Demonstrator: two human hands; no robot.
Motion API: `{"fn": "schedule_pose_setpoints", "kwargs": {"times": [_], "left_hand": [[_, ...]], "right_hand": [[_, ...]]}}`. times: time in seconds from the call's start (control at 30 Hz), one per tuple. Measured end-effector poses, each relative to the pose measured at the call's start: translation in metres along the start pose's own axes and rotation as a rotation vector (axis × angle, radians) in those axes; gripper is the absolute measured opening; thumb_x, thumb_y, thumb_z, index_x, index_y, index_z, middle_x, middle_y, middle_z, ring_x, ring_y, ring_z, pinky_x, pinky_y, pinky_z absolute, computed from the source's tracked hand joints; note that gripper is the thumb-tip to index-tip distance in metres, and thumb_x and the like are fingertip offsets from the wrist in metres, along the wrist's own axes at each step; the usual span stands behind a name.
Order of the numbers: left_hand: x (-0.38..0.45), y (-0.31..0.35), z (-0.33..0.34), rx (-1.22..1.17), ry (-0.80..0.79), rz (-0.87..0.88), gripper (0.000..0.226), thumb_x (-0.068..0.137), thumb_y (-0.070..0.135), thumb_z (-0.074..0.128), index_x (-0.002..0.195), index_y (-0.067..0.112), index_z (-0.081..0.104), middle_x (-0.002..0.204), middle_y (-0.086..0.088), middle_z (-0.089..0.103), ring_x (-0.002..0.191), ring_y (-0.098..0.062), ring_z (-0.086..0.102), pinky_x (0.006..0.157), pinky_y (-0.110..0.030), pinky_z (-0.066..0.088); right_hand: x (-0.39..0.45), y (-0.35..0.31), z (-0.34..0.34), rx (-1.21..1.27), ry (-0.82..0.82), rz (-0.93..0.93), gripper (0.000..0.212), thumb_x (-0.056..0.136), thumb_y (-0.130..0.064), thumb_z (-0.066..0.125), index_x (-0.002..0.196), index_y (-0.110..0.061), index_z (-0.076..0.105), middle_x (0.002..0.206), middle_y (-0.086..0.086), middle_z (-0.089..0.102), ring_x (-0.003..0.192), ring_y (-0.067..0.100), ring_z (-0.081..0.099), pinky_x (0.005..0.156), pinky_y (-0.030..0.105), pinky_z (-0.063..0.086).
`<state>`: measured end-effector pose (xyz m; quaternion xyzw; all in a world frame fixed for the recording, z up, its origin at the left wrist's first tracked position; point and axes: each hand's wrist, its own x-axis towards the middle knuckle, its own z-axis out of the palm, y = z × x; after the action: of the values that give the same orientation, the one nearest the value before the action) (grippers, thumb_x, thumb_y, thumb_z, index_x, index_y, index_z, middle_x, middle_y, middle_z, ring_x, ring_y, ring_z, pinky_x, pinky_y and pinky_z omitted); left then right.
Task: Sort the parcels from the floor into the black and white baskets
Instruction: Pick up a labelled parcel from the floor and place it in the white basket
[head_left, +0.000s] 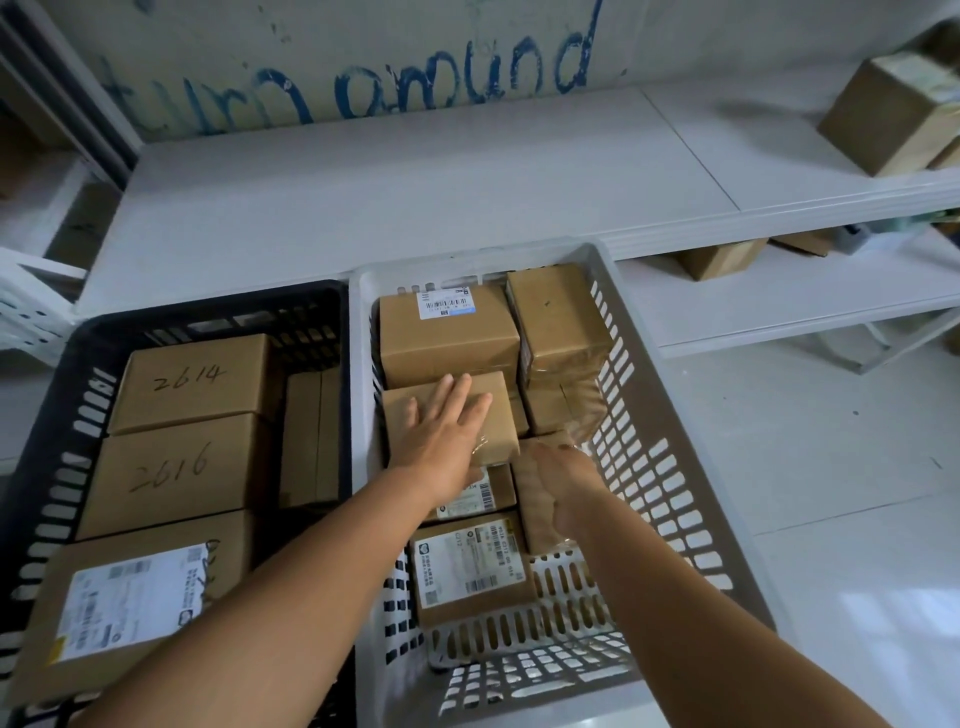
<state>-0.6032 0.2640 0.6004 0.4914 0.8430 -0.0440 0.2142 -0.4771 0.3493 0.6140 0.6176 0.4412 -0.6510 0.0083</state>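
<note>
Parcel (457, 415): mid white basket (670, 415), atop other boxes; left hand (447, 431) flat on it, fingers straight. Right hand (566, 488): just beside, at a taped parcel (535, 514) near the right wall, fingers apparently curled, grip unclear. Black basket (62, 395): left, touching, holding boxes marked 2614 (192, 382), 2616 (171, 470).

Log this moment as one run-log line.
left hand: flat on small parcel | right hand: grips neighbouring parcel | place: white basket | black basket: untouched
</note>
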Motion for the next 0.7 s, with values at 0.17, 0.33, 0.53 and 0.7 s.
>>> {"fn": "schedule_pose_setpoints", "kwargs": {"times": [0.17, 0.33, 0.53, 0.7], "left_hand": [[-0.003, 0.000, 0.000, -0.025, 0.012, -0.022, 0.093, 0.088, 0.014, 0.064, 0.152, 0.027, -0.003, 0.157, -0.001, -0.026, 0.144, -0.023, -0.024, 0.118, -0.049, -0.005], [-0.008, 0.001, -0.005, 0.047, -0.008, -0.042, 0.108, 0.077, -0.013, 0.058, 0.152, 0.029, -0.008, 0.156, -0.009, -0.027, 0.144, -0.029, -0.024, 0.117, -0.053, -0.003], [-0.010, 0.005, 0.002, 0.074, -0.076, -0.009, 0.114, 0.074, -0.006, 0.066, 0.150, 0.036, -0.009, 0.158, -0.010, -0.013, 0.145, -0.033, -0.009, 0.118, -0.051, 0.005], [-0.015, 0.006, 0.008, 0.069, -0.108, 0.011, 0.115, 0.075, -0.002, 0.068, 0.149, 0.040, -0.009, 0.158, -0.006, -0.012, 0.145, -0.032, -0.005, 0.117, -0.051, 0.009]], "right_hand": [[0.007, -0.002, 0.015, -0.007, -0.053, -0.004, 0.044, 0.095, -0.018, 0.046, 0.138, -0.017, 0.044, 0.086, -0.006, 0.051, 0.070, 0.008, 0.044, 0.056, 0.026, 0.037], [0.001, -0.002, 0.026, -0.011, -0.162, -0.004, 0.047, 0.089, -0.013, 0.054, 0.134, -0.023, 0.051, 0.098, -0.003, 0.062, 0.085, 0.016, 0.058, 0.068, 0.029, 0.049], [0.008, 0.007, 0.029, -0.067, -0.118, -0.019, 0.038, 0.092, -0.021, 0.050, 0.130, -0.019, 0.055, 0.116, 0.007, 0.064, 0.106, 0.027, 0.060, 0.095, 0.040, 0.050], [0.011, 0.014, 0.021, -0.114, -0.070, -0.091, 0.037, 0.098, -0.015, 0.047, 0.131, 0.000, 0.052, 0.133, 0.018, 0.055, 0.119, 0.035, 0.056, 0.098, 0.041, 0.046]]}}
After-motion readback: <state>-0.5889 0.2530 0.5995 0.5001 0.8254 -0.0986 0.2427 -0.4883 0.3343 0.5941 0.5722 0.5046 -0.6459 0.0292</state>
